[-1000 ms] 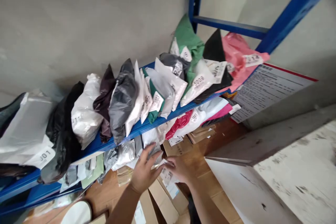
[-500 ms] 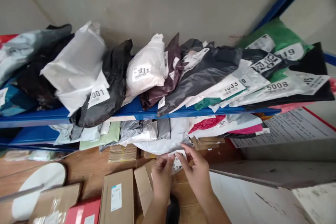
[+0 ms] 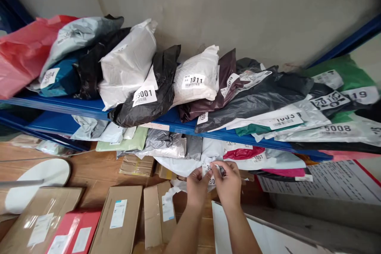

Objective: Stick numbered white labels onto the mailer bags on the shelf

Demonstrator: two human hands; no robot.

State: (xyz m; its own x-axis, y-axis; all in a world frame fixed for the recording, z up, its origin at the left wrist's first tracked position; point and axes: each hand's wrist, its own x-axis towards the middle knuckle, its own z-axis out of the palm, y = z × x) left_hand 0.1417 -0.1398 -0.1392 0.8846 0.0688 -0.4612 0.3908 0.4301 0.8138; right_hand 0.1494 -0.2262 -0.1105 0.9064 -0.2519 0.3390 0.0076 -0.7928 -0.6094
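Note:
My left hand (image 3: 197,186) and my right hand (image 3: 229,184) are together below the blue shelf (image 3: 166,123), both pinching a small white number label (image 3: 209,170) with black digits. The label is held in front of a white mailer bag (image 3: 190,159) lying on the lower level. Above, the shelf carries a row of plastic parcels with numbered tags: a white bag marked 1011 (image 3: 197,74), a black bag tagged 001 (image 3: 149,91), a dark maroon bag (image 3: 218,87) and a clear bag marked 5008 (image 3: 333,130).
Cardboard boxes (image 3: 120,216) and a red box (image 3: 71,232) lie on the wooden floor at lower left, beside a white round object (image 3: 38,180). A printed sheet (image 3: 333,182) leans at right. A red bag (image 3: 24,53) fills the shelf's left end.
The view swung left along the shelf. My hands came together from the lower parcels and now hold the label up between them, slightly higher than before.

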